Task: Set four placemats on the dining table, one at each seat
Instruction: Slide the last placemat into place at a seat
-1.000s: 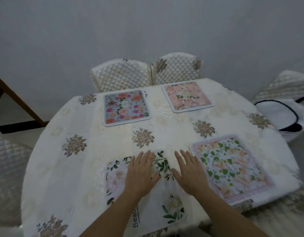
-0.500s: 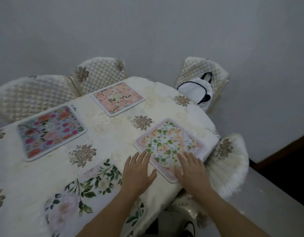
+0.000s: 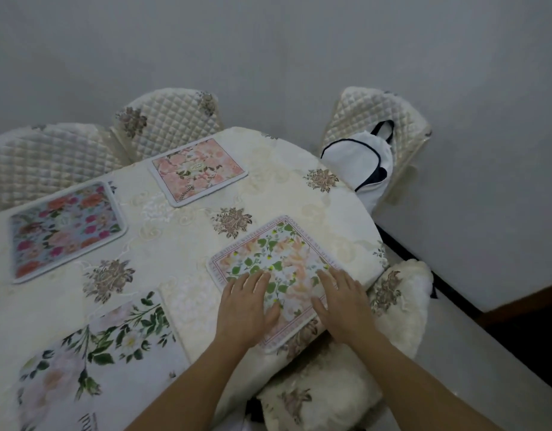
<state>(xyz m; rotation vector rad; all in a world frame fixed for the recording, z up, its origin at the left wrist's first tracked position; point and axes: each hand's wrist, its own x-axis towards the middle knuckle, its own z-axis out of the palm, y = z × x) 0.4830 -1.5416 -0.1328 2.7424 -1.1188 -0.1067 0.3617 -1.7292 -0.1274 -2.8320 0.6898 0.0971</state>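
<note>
Left hand [image 3: 248, 309] and right hand [image 3: 341, 303] lie palm-down on the green-leaf placemat [image 3: 274, 259]. Fingers [image 3: 256, 283] straight (gripping nothing), both forearms reaching over the worktop [image 3: 181, 244].

My table [image 3: 181, 244] wears a cream tablecloth [image 3: 299, 194] patterned with brown-gold flowers, and four mats lie flat on it. The leafy peach placemat [image 3: 280, 265] sits close to the rim (turned cornerwise to me). Beyond it, toward the wall, lies the pink placemat [image 3: 198, 171]. Well to its left is the blue placemat [image 3: 66, 230]. Just left of it, nearer me, is the white sprigged placemat [image 3: 106, 362].
</note>
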